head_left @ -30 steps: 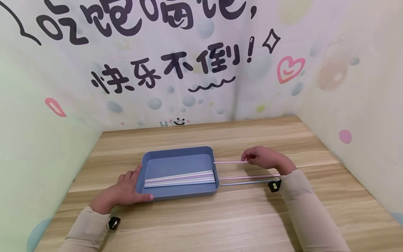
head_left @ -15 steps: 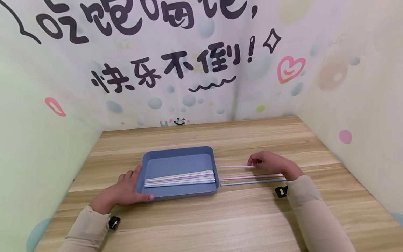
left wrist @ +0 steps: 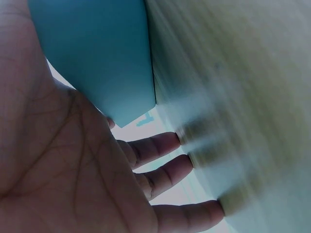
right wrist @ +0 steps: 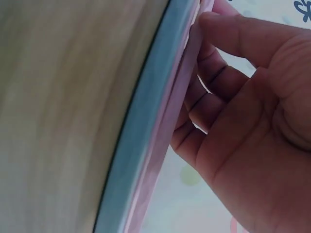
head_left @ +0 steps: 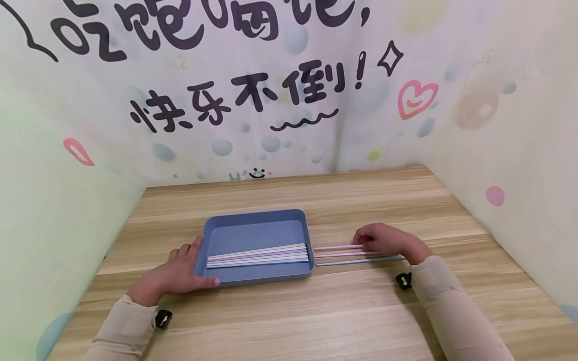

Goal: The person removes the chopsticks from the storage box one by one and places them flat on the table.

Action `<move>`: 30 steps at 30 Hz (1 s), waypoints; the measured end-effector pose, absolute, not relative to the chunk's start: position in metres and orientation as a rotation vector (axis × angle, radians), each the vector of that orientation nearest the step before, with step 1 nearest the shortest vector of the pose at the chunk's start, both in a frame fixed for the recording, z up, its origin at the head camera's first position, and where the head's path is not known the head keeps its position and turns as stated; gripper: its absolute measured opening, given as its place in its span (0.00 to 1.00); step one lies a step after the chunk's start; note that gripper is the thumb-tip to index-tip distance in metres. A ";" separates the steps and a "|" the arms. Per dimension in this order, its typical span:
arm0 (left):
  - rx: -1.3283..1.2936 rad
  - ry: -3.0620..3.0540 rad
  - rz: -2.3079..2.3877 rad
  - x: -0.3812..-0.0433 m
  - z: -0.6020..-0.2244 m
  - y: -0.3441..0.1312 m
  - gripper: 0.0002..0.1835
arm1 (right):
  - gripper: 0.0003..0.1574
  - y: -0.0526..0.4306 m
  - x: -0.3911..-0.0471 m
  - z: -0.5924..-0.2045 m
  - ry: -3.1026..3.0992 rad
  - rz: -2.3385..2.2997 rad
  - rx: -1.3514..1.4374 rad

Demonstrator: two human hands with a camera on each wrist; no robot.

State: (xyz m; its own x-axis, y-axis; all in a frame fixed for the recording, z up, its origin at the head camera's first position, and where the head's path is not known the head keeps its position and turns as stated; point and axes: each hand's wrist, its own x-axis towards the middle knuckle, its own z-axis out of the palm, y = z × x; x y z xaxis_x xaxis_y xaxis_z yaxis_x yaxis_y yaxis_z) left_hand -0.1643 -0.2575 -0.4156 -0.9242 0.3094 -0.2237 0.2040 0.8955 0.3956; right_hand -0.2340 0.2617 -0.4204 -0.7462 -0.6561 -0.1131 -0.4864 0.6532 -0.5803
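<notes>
On the table a blue rectangular tray (head_left: 253, 228) holds several thin white and pale purple sticks (head_left: 257, 255), side by side along its near half. My left hand (head_left: 178, 271) rests against the tray's left end, fingers spread and thumb along the near corner; in the left wrist view its fingertips (left wrist: 167, 139) touch the table. Right of the tray, my right hand (head_left: 381, 239) pinches a thin pink stick (head_left: 336, 247) between thumb and fingers. Just nearer lie another pink stick (head_left: 343, 255) and a light blue stick (head_left: 356, 261), roughly parallel. My hand covers the pink sticks' right ends.
The wood-grain table (head_left: 289, 321) reaches back to a printed wall cloth (head_left: 289, 145). Pale walls stand at its left and right sides. A small black strap piece (head_left: 403, 281) hangs at the right wrist, another black piece (head_left: 163, 318) at the left.
My right hand has drawn the pink stick rightward, away from the tray's rim, then toward the person, beside the other two sticks. The left hand and tray have stayed put.
</notes>
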 end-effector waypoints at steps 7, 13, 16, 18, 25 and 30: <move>0.374 2.774 0.538 -0.164 -0.414 -0.257 0.69 | 0.16 0.259 -0.235 -0.421 2.559 -0.745 -0.926; 0.373 2.774 0.540 -0.164 -0.414 -0.257 0.69 | 0.16 0.258 -0.234 -0.420 2.551 -0.738 -0.909; 0.374 2.772 0.548 -0.163 -0.414 -0.257 0.69 | 0.16 0.257 -0.235 -0.420 2.556 -0.725 -0.907; 0.374 2.772 0.552 -0.163 -0.415 -0.257 0.69 | 0.16 0.256 -0.235 -0.420 2.558 -0.722 -0.914; 0.374 2.776 0.544 -0.164 -0.414 -0.257 0.69 | 0.15 0.254 -0.234 -0.419 2.554 -0.739 -0.912; 0.376 2.778 0.543 -0.164 -0.415 -0.257 0.69 | 0.15 0.255 -0.234 -0.420 2.555 -0.732 -0.904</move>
